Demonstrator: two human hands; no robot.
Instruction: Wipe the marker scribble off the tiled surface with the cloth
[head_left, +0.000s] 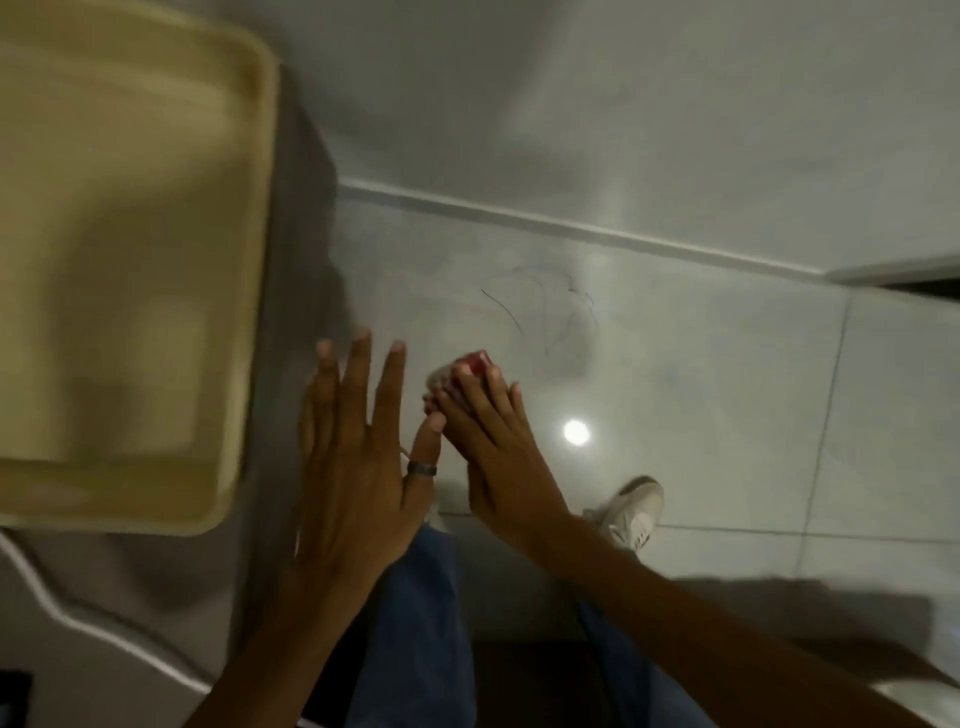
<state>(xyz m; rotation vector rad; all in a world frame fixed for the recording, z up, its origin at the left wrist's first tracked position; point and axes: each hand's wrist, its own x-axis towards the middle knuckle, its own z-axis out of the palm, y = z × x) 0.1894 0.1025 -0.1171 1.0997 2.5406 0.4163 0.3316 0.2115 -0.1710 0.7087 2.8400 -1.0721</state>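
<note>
A faint blue and dark marker scribble (558, 317) crosses a glossy white floor tile (701, 374) in the middle of the view. My right hand (493, 447) presses a small red and white cloth (462, 371) flat on the tile, just below and left of the scribble; only the cloth's upper part shows past my fingers. My left hand (358, 447) is spread open beside it, fingers apart, holding nothing, with a dark ring on the thumb.
A large beige tray (130, 260) on a grey counter fills the left side. A white baseboard (571, 223) runs along the wall behind the scribble. My white shoe (634, 512) and blue trouser legs stand below my hands. A lamp's reflection (575, 431) glares on the tile.
</note>
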